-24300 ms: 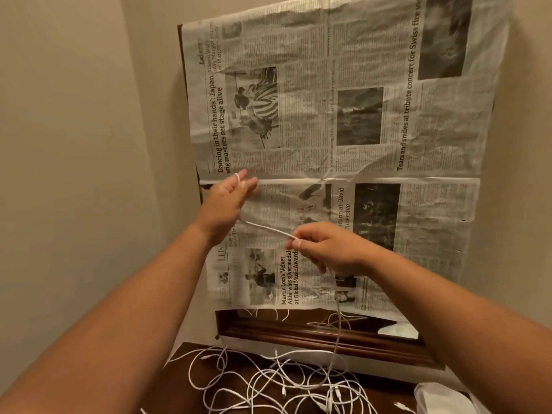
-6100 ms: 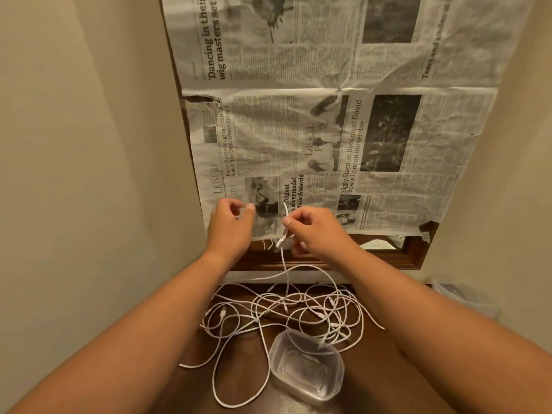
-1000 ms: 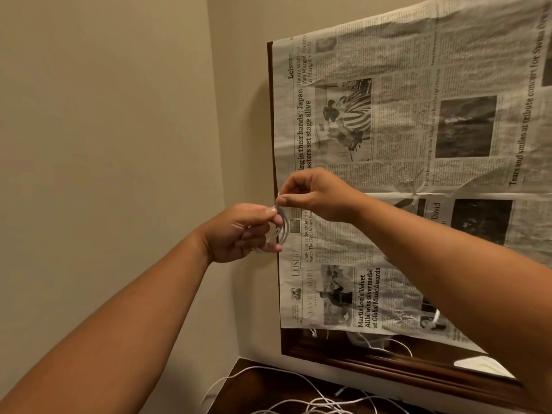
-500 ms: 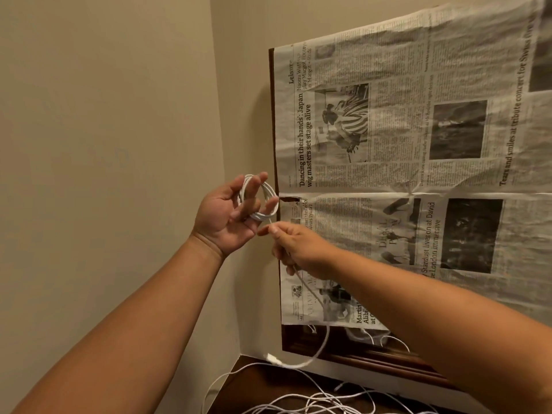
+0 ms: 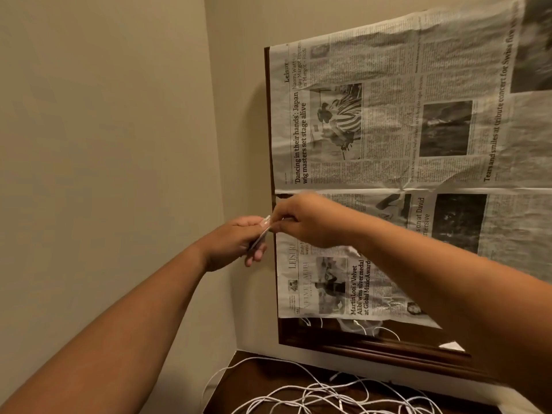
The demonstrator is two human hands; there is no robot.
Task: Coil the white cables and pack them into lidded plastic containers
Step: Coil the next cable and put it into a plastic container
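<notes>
Head view: left hand (image 5: pixel 236 243) grips the cable coil (image 5: pixel 260 236), right hand (image 5: pixel 307 224) pinches its loose strand. Winding looks nearly finished; tucking the end comes next.

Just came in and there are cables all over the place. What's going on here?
A person is coiling a white cable, held up in front of a newspaper hung on the wall. The left hand grips the small coil, and the right hand pinches the coil at its top. A tangle of loose cables lies on the dark table below. No container is in view.
</notes>
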